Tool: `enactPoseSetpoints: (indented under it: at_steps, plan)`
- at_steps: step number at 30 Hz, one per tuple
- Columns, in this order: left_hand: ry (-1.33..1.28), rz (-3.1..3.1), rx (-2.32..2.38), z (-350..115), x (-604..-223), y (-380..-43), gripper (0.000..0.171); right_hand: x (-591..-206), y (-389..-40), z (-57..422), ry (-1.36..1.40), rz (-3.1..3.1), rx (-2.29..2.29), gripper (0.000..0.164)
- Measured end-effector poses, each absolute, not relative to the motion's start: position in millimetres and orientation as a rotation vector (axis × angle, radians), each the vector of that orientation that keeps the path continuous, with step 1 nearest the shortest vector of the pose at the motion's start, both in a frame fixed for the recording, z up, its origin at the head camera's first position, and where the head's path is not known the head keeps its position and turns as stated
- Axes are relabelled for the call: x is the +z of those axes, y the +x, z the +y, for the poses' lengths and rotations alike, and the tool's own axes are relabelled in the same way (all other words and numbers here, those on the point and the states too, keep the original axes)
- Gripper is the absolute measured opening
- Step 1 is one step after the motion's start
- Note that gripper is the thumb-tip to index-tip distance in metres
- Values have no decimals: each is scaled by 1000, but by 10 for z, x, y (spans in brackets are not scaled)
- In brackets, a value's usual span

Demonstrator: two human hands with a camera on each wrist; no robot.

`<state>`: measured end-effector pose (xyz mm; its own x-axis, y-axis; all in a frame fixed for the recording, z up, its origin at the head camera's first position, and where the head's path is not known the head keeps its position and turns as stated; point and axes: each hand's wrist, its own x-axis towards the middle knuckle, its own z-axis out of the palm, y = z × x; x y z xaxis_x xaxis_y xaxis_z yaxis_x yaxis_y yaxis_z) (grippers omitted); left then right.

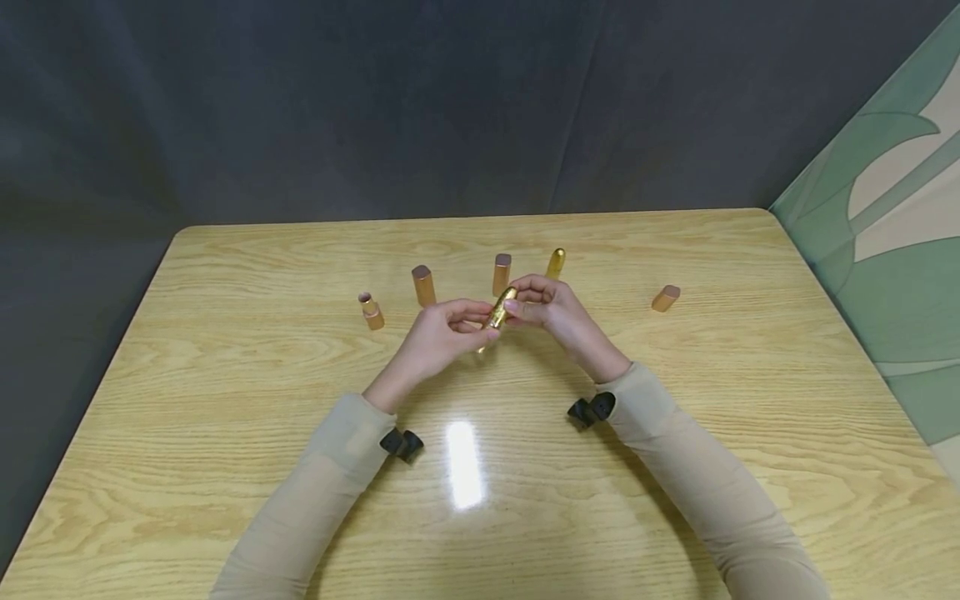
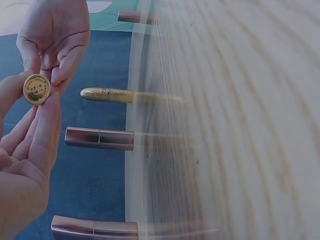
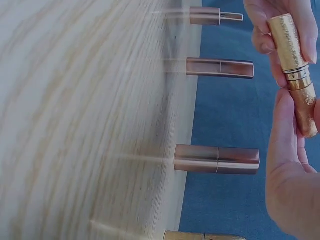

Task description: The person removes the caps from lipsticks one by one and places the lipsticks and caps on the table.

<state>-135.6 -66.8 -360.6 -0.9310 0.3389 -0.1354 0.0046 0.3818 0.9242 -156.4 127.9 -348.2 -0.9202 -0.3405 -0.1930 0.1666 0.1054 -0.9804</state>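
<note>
Both hands hold a gold, bullet-shaped lipstick tube (image 1: 501, 307) just above the wooden table. My left hand (image 1: 442, 337) pinches its flat-ended base, whose round engraved bottom (image 2: 37, 90) faces the left wrist camera. At the rounded cap end, thumb and fingers of my right hand (image 1: 553, 310) grip the tube. Between cap and base, a shiny inner band (image 3: 298, 77) shows in the right wrist view. Behind the right hand stands a second gold lipstick tube (image 1: 556, 263), its lower part hidden by that hand in the head view.
Two closed rose-gold lipstick tubes (image 1: 423, 286) (image 1: 502, 273) stand upright beyond the hands. Further left is an uncapped one (image 1: 371, 312) with its narrow inner tube exposed. A short rose-gold cap (image 1: 665, 298) stands at the right. Dark cloth (image 1: 375, 108) hangs behind the table's far edge.
</note>
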Motion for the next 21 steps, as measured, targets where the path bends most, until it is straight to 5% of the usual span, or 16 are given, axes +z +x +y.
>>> enactPoseSetpoints:
  at_steps: [21]
  plan:
    - [279, 2347, 1580, -682, -3636, -1364, 40, -3458, -1592, 1318, -144, 2075, -1904, 20]
